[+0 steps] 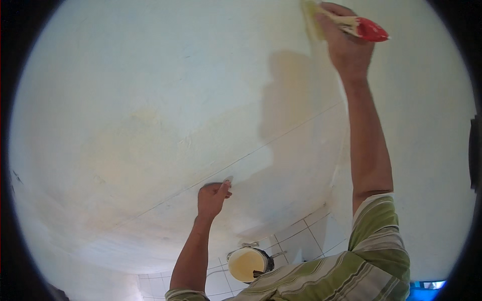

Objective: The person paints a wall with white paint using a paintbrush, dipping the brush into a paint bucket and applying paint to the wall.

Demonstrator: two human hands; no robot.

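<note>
High up near the wall corner, my right hand [346, 50] is wrapped round a paintbrush [369, 29] with a red-ended handle. Its bristle end lies by a yellowish streak on the pale wall [201, 75]; the fingers hide part of the brush. Lower down, my left hand [213, 198] is closed beside a thin diagonal line on the wall. A small pale bit shows at its thumb tip, too small to name. Below it, a round bucket [246, 265] of cream-coloured paint stands with a dark object at its rim.
White square tiles [296, 241] meet the foot of the wall around the bucket. A second wall [427, 125] runs along the right, joining the first at a corner. Something blue [427, 291] shows at the lower right, and a dark object [473, 153] at the right rim.
</note>
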